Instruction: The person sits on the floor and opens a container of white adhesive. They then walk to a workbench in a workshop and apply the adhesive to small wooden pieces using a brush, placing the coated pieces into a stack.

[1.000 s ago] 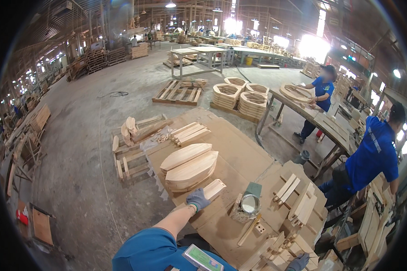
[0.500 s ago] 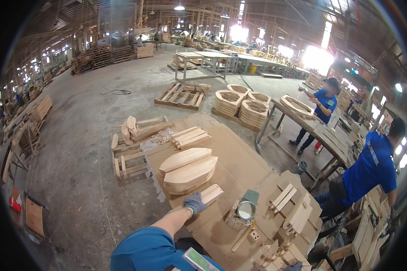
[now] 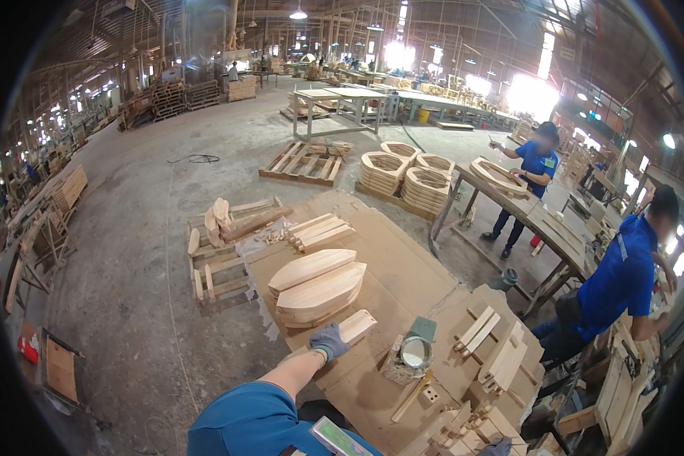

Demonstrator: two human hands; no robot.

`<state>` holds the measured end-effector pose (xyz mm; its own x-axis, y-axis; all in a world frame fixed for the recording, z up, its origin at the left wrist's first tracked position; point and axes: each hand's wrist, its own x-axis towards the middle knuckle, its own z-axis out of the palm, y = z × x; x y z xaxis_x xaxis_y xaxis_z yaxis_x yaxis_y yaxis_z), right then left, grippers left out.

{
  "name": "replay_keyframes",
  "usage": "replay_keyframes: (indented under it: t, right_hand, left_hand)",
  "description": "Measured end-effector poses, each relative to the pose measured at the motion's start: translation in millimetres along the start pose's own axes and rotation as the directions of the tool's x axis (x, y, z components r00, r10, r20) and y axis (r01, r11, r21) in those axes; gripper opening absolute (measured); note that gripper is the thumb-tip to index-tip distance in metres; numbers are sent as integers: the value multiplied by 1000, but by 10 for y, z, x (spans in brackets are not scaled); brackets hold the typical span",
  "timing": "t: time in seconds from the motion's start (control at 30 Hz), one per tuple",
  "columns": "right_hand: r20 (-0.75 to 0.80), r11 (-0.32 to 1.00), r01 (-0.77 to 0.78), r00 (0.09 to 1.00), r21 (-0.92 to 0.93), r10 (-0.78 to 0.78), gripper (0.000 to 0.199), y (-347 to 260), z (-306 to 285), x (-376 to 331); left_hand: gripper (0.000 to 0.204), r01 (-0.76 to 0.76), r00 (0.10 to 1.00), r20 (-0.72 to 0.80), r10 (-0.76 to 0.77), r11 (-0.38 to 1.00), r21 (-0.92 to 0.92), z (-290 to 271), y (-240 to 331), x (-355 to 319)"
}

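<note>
My left hand [image 3: 328,341], in a grey glove, is closed around the near end of a pale wooden block [image 3: 357,327] lying on the cardboard-covered table [image 3: 403,277]. Just beyond it sits a stack of wide boards with tapered ends [image 3: 319,292]. At the bottom edge my right hand [image 3: 498,447], also gloved in grey, is partly cut off beside a pile of short wood pieces [image 3: 452,432]; its fingers are too hidden to read. Between the hands stand an open can of whitish stuff [image 3: 415,353] and a thin wooden stick [image 3: 412,397].
More narrow wood pieces [image 3: 321,232] lie at the table's far end, and longer strips [image 3: 503,357] lie to the right. A pallet [image 3: 228,266] adjoins the table's left. Two people in blue shirts [image 3: 538,161] work at the right, one by a bench [image 3: 532,216]. Octagonal frames [image 3: 425,188] are stacked beyond.
My right hand has come further into view at the bottom edge, by the wood pile. My left hand stays on the block. The nearer co-worker has shifted and raised an arm.
</note>
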<state>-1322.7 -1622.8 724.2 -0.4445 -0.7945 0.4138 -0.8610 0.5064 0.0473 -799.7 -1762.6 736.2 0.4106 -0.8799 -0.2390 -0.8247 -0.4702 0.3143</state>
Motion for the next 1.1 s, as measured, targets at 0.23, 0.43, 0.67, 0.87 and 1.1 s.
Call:
replay_keyframes:
  t: [0.23,0.43,0.67,0.87,1.1]
  right_hand:
    - [-12,1000,23,1000,-6,-23,20,20,-17,-44]
    - [-51,1000,27,998,-5,-27,19,11,-37,-1]
    - [-99,999,31,995,-11,-32,18,9,-42,-22]
    - [-114,999,30,993,-23,-33,17,-26,-34,-61]
    - [28,994,-59,998,89,56,21,-4,-17,-40]
  left_hand:
    - [71,0,1000,13,0,1000,4,21,-27,10]
    - [74,-14,999,31,14,1000,7,41,-27,43]
    - [73,-23,1000,0,23,1000,-20,60,-22,45]
    - [72,-17,1000,11,17,1000,-2,42,-45,36]
    - [71,-20,999,47,19,1000,16,13,-10,27]
